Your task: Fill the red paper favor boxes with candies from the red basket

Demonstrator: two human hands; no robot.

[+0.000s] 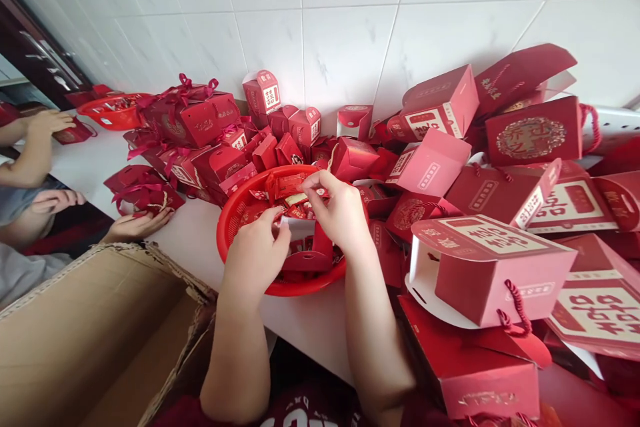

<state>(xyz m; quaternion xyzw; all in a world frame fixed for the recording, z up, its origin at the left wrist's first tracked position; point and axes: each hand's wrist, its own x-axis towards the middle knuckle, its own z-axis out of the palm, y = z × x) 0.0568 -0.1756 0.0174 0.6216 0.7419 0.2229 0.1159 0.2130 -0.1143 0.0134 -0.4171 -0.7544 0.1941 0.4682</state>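
Basket (pixel 295 287) of wrapped sweets (pixel 297 199), left hand (pixel 255 247) at open red box (pixel 309 260) inside, right hand (pixel 341 210) above, cannot tell whether either's fingers clamp anything.

Gap between carton (pixel 95 320) and basket (pixel 229 221)

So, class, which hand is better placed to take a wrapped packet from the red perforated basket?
Probably the right hand: its fingertips are right by the wrapped packets in the red perforated basket. The left hand is lower, beside the open red gift box.
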